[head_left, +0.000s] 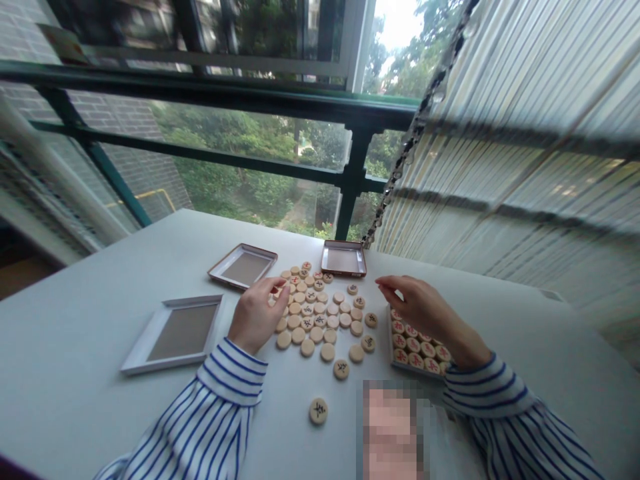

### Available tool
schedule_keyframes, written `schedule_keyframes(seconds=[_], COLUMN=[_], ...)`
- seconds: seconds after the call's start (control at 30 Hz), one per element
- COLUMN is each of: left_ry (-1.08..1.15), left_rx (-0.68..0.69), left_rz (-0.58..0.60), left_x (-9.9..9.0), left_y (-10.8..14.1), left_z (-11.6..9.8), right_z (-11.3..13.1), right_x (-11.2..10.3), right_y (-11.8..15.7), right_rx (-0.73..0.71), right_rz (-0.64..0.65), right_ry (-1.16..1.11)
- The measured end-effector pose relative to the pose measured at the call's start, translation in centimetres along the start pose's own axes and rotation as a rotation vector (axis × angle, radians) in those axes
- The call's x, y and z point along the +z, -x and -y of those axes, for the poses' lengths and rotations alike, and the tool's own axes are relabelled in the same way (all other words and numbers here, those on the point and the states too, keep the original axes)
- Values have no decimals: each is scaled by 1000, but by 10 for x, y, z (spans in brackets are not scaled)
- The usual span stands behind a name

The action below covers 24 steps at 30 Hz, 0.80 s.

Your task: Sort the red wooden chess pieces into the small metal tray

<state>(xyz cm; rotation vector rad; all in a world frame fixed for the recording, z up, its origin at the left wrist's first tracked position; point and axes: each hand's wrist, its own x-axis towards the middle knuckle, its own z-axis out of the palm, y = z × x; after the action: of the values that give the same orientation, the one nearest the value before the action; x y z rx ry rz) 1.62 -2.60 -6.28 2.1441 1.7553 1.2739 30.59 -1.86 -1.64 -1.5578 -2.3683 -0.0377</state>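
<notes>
Round wooden Chinese chess pieces (pixel 319 321) lie spread across the middle of the white table, some face down, others with dark or red characters. My left hand (pixel 255 315) is at the left edge of this spread, fingers curved and thumb slightly apart, with no piece visible in it. A shallow box (pixel 391 353) at the right holds rows of red-marked pieces (pixel 413 345). Over the far part of that box is my right hand (pixel 425 308), thumb and fingers drawn together; whatever lies between the tips is hidden. One dark-marked piece (pixel 319 411) sits alone nearer to me.
A white box tray (pixel 215 333) lies at the left. Two brown-rimmed trays, one at the back left (pixel 220 272) and one at the back middle (pixel 344 273), border the pieces. Beyond the table stand a green window railing (pixel 356 167) and a string curtain (pixel 500 167).
</notes>
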Motion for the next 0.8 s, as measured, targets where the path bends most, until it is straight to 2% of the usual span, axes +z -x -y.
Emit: schedule_keyframes(seconds=[0.17, 0.37, 0.8], left_ry=[15, 31, 29], left_rx=[-14, -23, -13], left_rz=[-19, -8, -5], left_x=[-1, 1, 0], left_y=[-2, -1, -2], left_z=[2, 2, 1], right_z=[2, -1, 1], right_x=[7, 20, 34], right_y=[-21, -54, -79], right_rx=[-57, -40, -20], right_rz=[120, 220, 290], right_ry=[105, 235, 328])
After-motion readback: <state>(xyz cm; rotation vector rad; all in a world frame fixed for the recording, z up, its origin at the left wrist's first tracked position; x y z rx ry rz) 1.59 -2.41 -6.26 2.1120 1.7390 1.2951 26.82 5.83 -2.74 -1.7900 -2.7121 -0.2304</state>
